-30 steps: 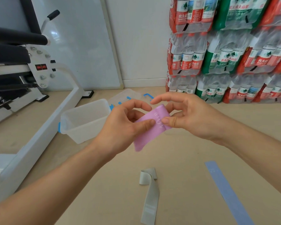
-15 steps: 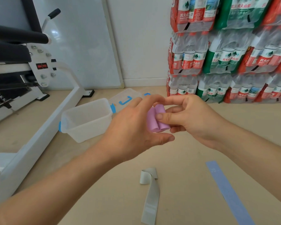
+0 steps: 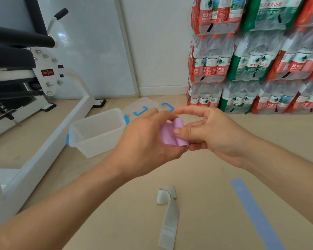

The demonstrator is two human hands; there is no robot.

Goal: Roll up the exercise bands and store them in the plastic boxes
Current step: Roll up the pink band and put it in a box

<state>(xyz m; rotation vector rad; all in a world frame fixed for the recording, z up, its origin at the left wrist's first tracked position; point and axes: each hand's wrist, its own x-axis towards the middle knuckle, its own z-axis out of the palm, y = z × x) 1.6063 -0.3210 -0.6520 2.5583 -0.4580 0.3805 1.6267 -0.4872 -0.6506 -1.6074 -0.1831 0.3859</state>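
Hands meet just right of the box (image 3: 98,143): left hand (image 3: 145,139) cups the pink band (image 3: 170,136), right hand (image 3: 211,134) pinches its rolled end, likely so it won't uncoil. Grey band (image 3: 168,219) and blue band (image 3: 255,213) lie nearer, unrolled.

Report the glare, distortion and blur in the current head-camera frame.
Head view: wide-angle distortion bows the white panel and leans the bottle packs outward. Head view: a soft glare patch sits on that panel below the machine handle. Head view: light is even, shadows on the floor faint; the pink band, left hand and right hand look sharp.
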